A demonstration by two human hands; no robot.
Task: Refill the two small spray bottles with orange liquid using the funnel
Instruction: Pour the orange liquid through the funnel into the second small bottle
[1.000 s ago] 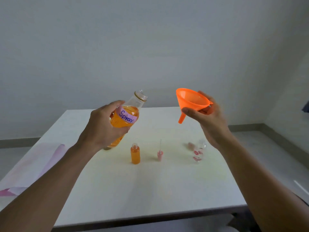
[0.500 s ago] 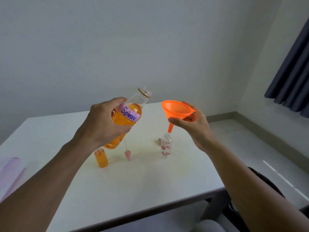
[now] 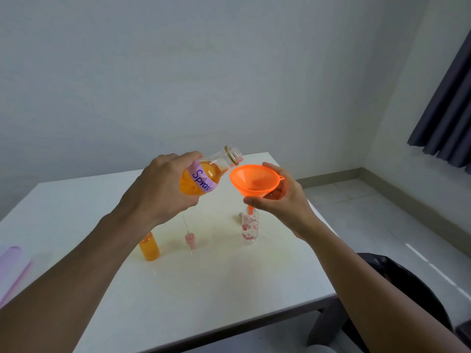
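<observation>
Filled already: orange small bottle [image 3: 149,247], well left of flowered bottle [image 3: 249,228], itself seemingly empty. Held funnel [image 3: 254,180] in right hand [image 3: 283,207], fingers curled round it, spout at flowered bottle's mouth. Gripped tilted Spray bottle [image 3: 201,179] in left hand [image 3: 163,189], above-left. Since half a second earlier, lowered funnel, brought pouring mouth near rim.
</observation>
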